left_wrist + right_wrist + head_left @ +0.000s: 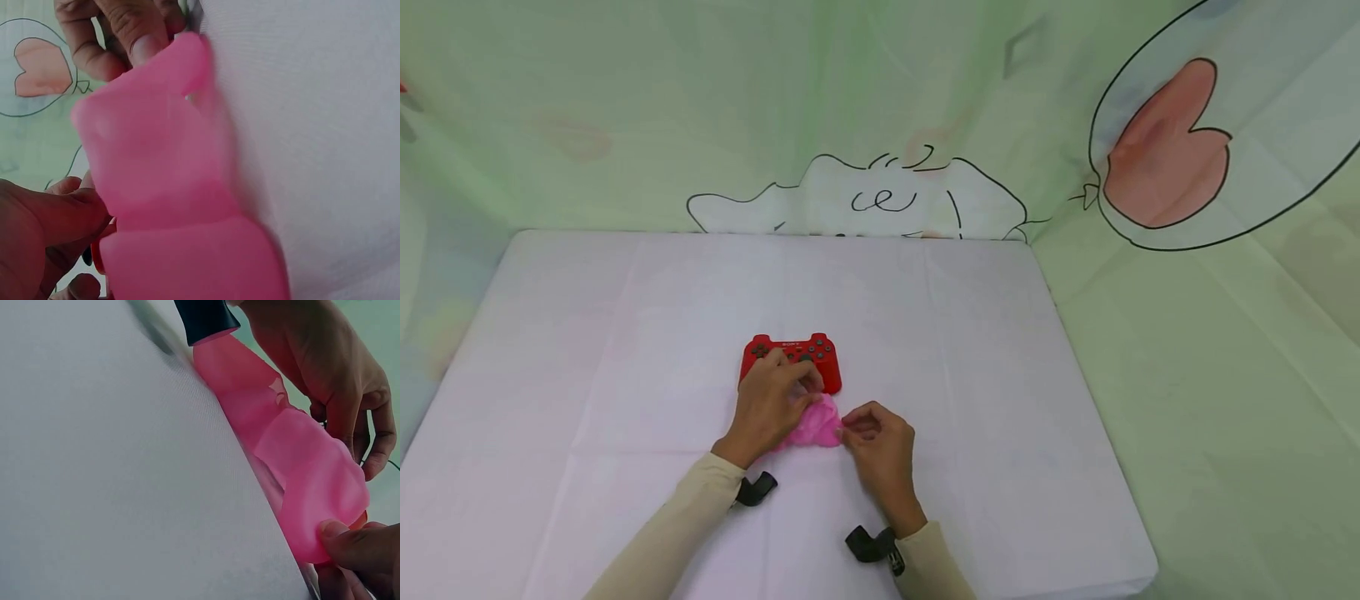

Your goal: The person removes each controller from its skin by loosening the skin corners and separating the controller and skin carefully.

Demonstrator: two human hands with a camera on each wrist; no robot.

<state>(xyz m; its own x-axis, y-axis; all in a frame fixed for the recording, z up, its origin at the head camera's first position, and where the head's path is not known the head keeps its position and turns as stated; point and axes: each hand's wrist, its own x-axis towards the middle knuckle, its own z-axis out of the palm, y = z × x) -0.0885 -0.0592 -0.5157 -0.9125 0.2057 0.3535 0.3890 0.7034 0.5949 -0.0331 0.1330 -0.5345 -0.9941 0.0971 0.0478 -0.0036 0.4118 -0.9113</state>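
Observation:
A soft pink silicone sleeve (816, 423), crumpled and rubbery, is stretched between the two hands just in front of a red game controller (827, 367) lying on the table. My left hand (769, 408) pinches the sleeve's far edge, partly covering the controller's left side. The thumb and fingers of my right hand (883, 450) pinch the right end of the sleeve. In the left wrist view the sleeve (156, 144) fills the middle, with a fold across it. The right wrist view shows the right thumb (350, 540) pressing on its near end; the fingertips beneath are hidden.
A white cloth covers the table (962, 350). Behind it hangs a pale green backdrop (737, 100) with line drawings. Black wrist cameras (870, 545) are worn at both sleeves' cuffs.

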